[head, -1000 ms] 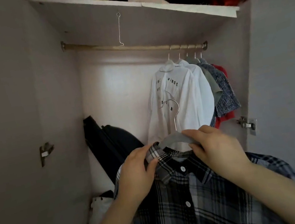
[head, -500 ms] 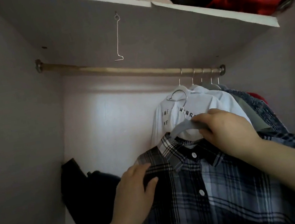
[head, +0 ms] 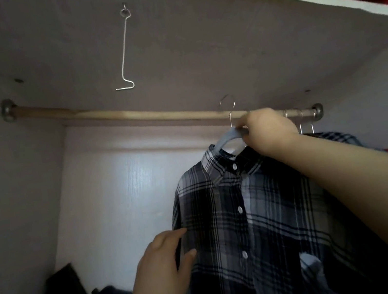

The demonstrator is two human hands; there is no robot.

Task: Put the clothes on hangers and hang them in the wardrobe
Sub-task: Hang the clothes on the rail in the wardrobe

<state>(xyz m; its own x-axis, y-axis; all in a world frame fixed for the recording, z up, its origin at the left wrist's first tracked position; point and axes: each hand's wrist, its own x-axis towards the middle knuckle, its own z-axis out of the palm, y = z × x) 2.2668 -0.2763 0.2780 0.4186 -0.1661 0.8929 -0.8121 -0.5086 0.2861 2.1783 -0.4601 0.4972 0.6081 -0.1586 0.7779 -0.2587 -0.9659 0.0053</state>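
Up high, right hand (head: 268, 131) grips hanger (head: 226, 139); left hand (head: 161, 267) touches shirt (head: 252, 227).

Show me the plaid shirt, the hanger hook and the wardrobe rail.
plaid shirt (head: 225, 218), head view, chest fabric beside the buttons.
hanger hook (head: 231, 120), head view, its straight metal shank.
wardrobe rail (head: 131, 115), head view, bare wood left of hanger.

Right hand (head: 270, 131): we raised it with the hanger (head: 226, 139) up to the rod (head: 131, 116).
Hook (head: 228, 107): now crossing the rod, just above our right fingers (head: 248, 122).
Left hand (head: 160, 273): we dropped it from the collar (head: 219, 165) to the edge of the plaid shirt (head: 263, 212), well below.
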